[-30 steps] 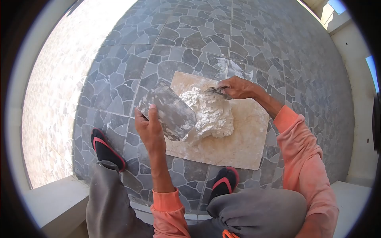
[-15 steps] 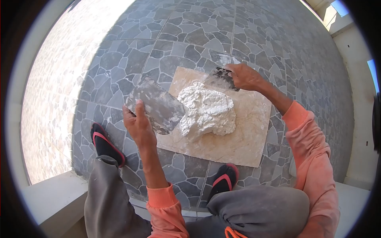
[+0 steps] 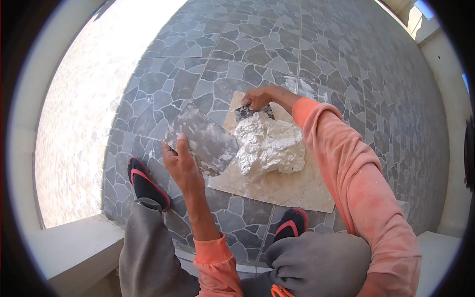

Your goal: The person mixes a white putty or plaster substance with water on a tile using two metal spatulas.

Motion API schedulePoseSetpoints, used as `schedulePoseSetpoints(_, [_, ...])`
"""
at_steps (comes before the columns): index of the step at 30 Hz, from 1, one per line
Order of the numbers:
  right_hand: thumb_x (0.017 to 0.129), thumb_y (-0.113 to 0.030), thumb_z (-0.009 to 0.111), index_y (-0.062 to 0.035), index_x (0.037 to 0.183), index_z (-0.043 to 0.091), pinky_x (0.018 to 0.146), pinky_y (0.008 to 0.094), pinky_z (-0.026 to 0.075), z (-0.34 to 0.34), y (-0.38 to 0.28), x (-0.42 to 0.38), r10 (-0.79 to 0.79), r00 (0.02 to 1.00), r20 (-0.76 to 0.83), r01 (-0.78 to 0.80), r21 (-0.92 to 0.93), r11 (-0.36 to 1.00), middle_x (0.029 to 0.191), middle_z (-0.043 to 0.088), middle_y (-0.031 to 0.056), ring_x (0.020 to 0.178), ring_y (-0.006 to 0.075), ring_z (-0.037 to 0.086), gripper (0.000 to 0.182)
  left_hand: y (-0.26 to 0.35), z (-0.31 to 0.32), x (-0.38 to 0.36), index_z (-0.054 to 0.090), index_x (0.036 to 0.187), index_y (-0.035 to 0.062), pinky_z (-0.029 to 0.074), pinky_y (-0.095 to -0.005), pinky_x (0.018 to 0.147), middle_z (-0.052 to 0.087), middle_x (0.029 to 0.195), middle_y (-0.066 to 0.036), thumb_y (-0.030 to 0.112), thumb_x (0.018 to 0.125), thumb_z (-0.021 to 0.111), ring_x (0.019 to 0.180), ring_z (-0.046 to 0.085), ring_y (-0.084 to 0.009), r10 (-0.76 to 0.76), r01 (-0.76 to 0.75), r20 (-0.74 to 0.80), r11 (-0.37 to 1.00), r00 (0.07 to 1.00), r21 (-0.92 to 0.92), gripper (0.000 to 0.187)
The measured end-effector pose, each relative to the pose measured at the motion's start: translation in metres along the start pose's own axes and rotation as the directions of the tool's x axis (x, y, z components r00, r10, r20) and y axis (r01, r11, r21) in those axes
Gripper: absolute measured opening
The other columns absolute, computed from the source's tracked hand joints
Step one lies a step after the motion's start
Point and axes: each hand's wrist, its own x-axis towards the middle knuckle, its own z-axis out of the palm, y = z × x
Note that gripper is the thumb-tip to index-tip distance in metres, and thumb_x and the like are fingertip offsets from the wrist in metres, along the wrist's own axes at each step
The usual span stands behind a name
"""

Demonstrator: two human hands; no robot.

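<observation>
right hand (image 3: 258,97): scraper (image 3: 255,112) swung in to mound's (image 3: 269,147) far edge | left hand (image 3: 185,168): plate (image 3: 202,137) | fingers grasping both | mound now flanked

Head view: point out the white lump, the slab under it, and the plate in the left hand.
White lump (image 3: 271,144): head view, middle of its visible surface.
Slab (image 3: 287,190): head view, uncovered part on the near side.
Plate (image 3: 204,138): head view, middle of its flat face.

no text, label, brand, number or sign is readable.
</observation>
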Motion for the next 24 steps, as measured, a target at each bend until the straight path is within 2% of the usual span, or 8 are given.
schedulePoseSetpoints(7, [0.082, 0.0, 0.06, -0.0073, 0.104, 0.066, 0.081, 0.0407, 0.05, 0.037, -0.058, -0.128, -0.063, 0.988, -0.139, 0.016, -0.314, 0.949, 0.104, 0.067, 0.0092, 0.097, 0.0313, 0.063, 0.024, 0.009, -0.015, 0.009, 0.052, 0.115, -0.003, 0.049, -0.0238, 0.07, 0.063, 0.097, -0.006, 0.012, 0.097, 0.057, 0.08, 0.059, -0.0093, 0.031, -0.031, -0.002, 0.997, 1.0, -0.075, 0.024])
schedulePoseSetpoints(9, [0.077, 0.0, 0.062, -0.0109, 0.101, 0.066, 0.081, 0.0375, 0.049, 0.075, -0.063, -0.16, -0.283, 0.943, -0.173, 0.151, -0.536, 0.831, 0.098, 0.064, 0.0066, 0.097, 0.0249, 0.063, 0.027, 0.007, -0.015, 0.006, 0.052, 0.115, -0.0034, 0.049, -0.0234, 0.07, 0.063, 0.097, -0.006, 0.013, 0.097, 0.058, 0.08, 0.059, -0.0093, 0.03, -0.031, -0.02, 0.997, 0.999, -0.076, 0.025])
schedulePoseSetpoints(12, [0.078, -0.004, 0.064, -0.009, 0.098, 0.065, 0.082, 0.0351, 0.047, 0.103, -0.08, -0.19, -0.299, 0.938, -0.174, 0.096, -0.7, 0.708, 0.096, 0.064, 0.0038, 0.096, 0.0193, 0.062, 0.02, 0.01, -0.012, 0.004, 0.052, 0.116, -0.0042, 0.048, -0.0227, 0.071, 0.063, 0.098, -0.006, 0.015, 0.097, 0.059, 0.081, 0.059, -0.0093, 0.052, -0.054, -0.03, 0.997, 0.998, -0.052, 0.028])
schedulePoseSetpoints(16, [0.076, 0.003, 0.061, -0.0081, 0.1, 0.067, 0.084, 0.0369, 0.047, 0.063, -0.106, -0.202, -0.176, 0.967, -0.187, 0.027, -0.609, 0.793, 0.086, 0.064, 0.0055, 0.089, 0.0231, 0.063, 0.028, 0.019, -0.016, 0.001, 0.052, 0.117, -0.005, 0.048, -0.0217, 0.074, 0.063, 0.099, -0.007, 0.015, 0.096, 0.06, 0.084, 0.059, -0.0095, 0.057, -0.057, -0.014, 0.997, 0.998, -0.052, 0.03])
schedulePoseSetpoints(17, [0.074, 0.005, 0.06, -0.0066, 0.098, 0.067, 0.08, 0.0395, 0.047, 0.053, -0.101, -0.196, -0.259, 0.916, -0.306, 0.04, -0.573, 0.819, 0.08, 0.061, 0.0067, 0.086, 0.0257, 0.062, 0.027, 0.02, -0.017, 0.0, 0.052, 0.117, -0.0051, 0.048, -0.0215, 0.075, 0.063, 0.099, -0.007, 0.015, 0.096, 0.06, 0.084, 0.059, -0.0095, 0.053, -0.054, -0.022, 0.997, 0.998, -0.053, 0.03])
schedulePoseSetpoints(19, [0.076, 0.004, 0.058, -0.0038, 0.103, 0.066, 0.074, 0.046, 0.053, 0.021, -0.098, -0.17, -0.141, 0.889, -0.436, -0.057, -0.41, 0.91, 0.088, 0.069, 0.0171, 0.085, 0.0376, 0.067, 0.029, 0.017, -0.017, 0.002, 0.051, 0.118, -0.0052, 0.049, -0.0219, 0.075, 0.063, 0.099, -0.007, 0.014, 0.096, 0.06, 0.084, 0.06, -0.0101, 0.044, -0.05, -0.059, 0.994, 0.997, -0.099, 0.03])
schedulePoseSetpoints(20, [0.079, 0.001, 0.059, -0.0027, 0.106, 0.065, 0.074, 0.0467, 0.053, 0.001, -0.104, -0.153, 0.017, 0.913, -0.409, -0.164, -0.327, 0.931, 0.089, 0.069, 0.0206, 0.086, 0.0386, 0.068, 0.028, 0.016, -0.017, 0.003, 0.051, 0.119, -0.0052, 0.049, -0.022, 0.075, 0.063, 0.099, -0.007, 0.014, 0.096, 0.06, 0.084, 0.06, -0.0104, 0.039, -0.048, -0.075, 0.992, 0.996, -0.121, 0.031])
schedulePoseSetpoints(24, [0.08, -0.005, 0.054, -0.0063, 0.107, 0.065, 0.082, 0.0463, 0.05, -0.039, -0.05, -0.055, 0.035, 0.94, -0.34, -0.13, -0.261, 0.957, 0.099, 0.068, 0.0226, 0.096, 0.0395, 0.064, 0.029, 0.014, -0.021, 0.007, 0.045, 0.122, -0.0062, 0.055, -0.0254, 0.068, 0.062, 0.095, -0.008, 0.016, 0.095, 0.061, 0.079, 0.064, -0.0129, 0.038, -0.047, -0.061, 0.987, 0.997, -0.151, 0.038])
